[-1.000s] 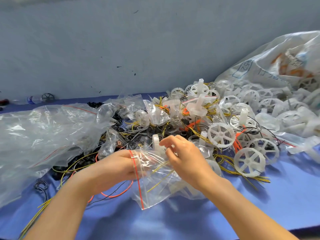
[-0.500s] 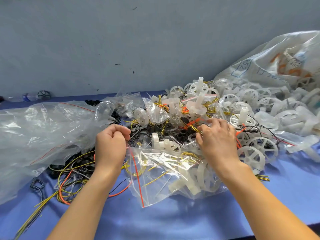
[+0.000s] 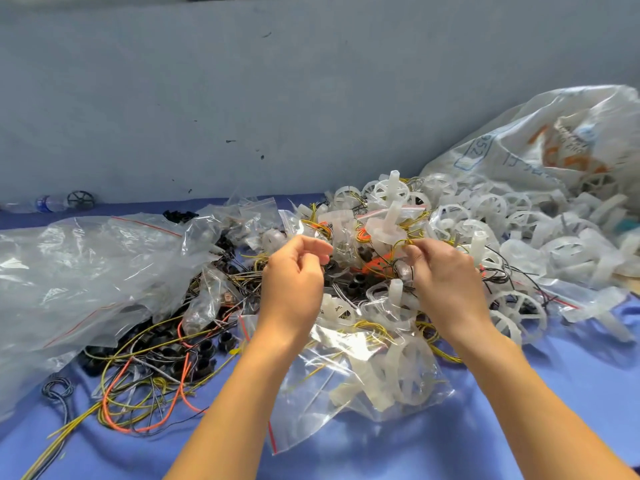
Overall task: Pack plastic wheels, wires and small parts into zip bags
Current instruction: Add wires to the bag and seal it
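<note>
Hands are both raised over the middle of the worktop (image 3: 540, 424), which is covered in blue. The right hand (image 3: 446, 282) pinches a thin yellow wire (image 3: 402, 241) between thumb and fingertips, just at the heap of loose parts. The left hand (image 3: 294, 278) has its fingers curled with the thumb against them; if it holds something, I cannot tell.

Under both wrists, towards the front edge, lies the zip bag (image 3: 346, 407) with a red strip along its left side. It is flat on the worktop, and inside it are white plastic wheels and some yellow wires.

Behind the hands and to the right, white wheels (image 3: 485, 216) are piled together with tangled wires and small bags. In the far right corner a big printed sack (image 3: 554, 140) leans on the wall, with more wheels coming out of it.

At the left edge lies a heap of large clear bags (image 3: 86, 268). In front of them, loose wires (image 3: 145, 400) in yellow, orange and black are spread out, with small black parts (image 3: 162, 351) among them. In the far left corner, by the wall, lie a bottle (image 3: 48, 203) and, just beside it, a black wheel (image 3: 80, 199).
</note>
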The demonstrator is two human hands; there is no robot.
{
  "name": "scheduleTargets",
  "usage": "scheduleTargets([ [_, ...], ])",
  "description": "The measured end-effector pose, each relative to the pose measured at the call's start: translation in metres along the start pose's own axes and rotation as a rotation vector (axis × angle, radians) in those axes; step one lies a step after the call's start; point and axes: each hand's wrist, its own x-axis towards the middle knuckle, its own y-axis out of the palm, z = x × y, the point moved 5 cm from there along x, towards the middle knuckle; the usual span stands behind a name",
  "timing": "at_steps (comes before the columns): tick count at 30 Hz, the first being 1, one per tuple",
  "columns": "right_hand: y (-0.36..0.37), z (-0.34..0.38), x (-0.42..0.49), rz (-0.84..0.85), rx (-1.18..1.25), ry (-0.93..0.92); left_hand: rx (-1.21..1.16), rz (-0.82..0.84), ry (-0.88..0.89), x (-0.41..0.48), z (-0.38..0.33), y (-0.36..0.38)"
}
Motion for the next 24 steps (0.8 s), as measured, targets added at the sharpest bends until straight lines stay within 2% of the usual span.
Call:
scheduleTargets([
  [6, -0.021, 0.007, 0.007, -0.097, 0.381, 0.034, -0.011, 0.084, 0.013, -0.007, -0.002, 0.021],
  [13, -0.054, 0.024, 0.017, -0.198, 0.643, -0.008, -0.056, 0.082, -0.002, -0.011, 0.003, 0.019],
  [16, -0.052, 0.026, 0.021, -0.188, 0.656, 0.003, -0.043, 0.099, 0.0, -0.011, 0.008, 0.018],
  [19, -0.034, 0.021, 0.017, -0.111, 0.557, 0.034, 0.0, 0.152, -0.048, -0.012, 0.019, 0.021],
  [24, -0.009, 0.006, 0.013, -0.023, 0.511, 0.1, 0.205, 0.379, -0.11, -0.009, 0.036, 0.041],
])
